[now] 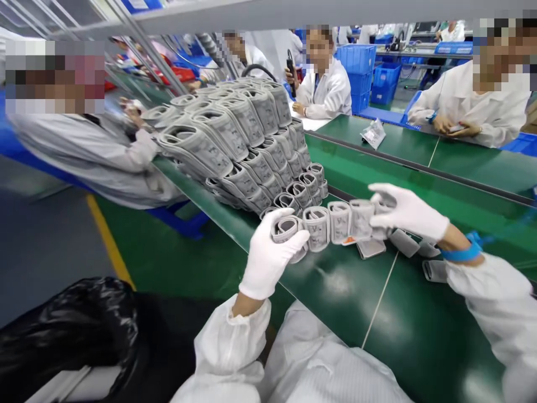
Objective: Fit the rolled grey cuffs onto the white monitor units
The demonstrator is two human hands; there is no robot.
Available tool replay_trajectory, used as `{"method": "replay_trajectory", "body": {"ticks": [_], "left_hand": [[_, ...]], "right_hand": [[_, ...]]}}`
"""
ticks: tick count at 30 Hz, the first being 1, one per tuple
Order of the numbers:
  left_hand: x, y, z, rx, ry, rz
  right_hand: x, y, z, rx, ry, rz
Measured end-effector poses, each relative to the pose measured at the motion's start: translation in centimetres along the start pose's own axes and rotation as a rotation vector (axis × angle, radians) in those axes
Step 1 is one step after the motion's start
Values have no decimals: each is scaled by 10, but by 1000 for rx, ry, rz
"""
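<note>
Both of my hands wear white gloves and press a short row of rolled grey cuffs (331, 224) between them, just above the green table (419, 336). My left hand (271, 257) grips the left end of the row. At the right end my right hand (405, 212) closes over the last cuff; a blue strap circles that wrist. Right behind the row rises a tall stack of the same grey cuffs (235, 145), leaning to the left.
A few flat grey pieces (403, 243) lie on the table under my right hand. A black bag (71, 330) sits at lower left. Several people in white coats sit around the tables. A small plastic packet (372, 133) lies further back; blue crates (356, 61) stand behind.
</note>
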State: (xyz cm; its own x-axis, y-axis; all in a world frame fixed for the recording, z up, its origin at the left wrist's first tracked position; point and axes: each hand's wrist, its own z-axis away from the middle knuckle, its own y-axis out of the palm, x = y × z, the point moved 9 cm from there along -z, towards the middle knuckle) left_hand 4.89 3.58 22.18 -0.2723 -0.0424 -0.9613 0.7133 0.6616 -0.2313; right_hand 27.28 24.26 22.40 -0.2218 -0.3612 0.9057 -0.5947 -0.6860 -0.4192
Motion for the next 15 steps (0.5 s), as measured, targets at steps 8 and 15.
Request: {"method": "replay_trajectory", "body": {"ticks": [8,15], "left_hand": [[-10,-28,-24,-404,407,-479],[7,-22,-25,-568,340,-731]], "right_hand": [[62,34,-180,0,-487,110],[47,63,-219,-39,-619,355]]}}
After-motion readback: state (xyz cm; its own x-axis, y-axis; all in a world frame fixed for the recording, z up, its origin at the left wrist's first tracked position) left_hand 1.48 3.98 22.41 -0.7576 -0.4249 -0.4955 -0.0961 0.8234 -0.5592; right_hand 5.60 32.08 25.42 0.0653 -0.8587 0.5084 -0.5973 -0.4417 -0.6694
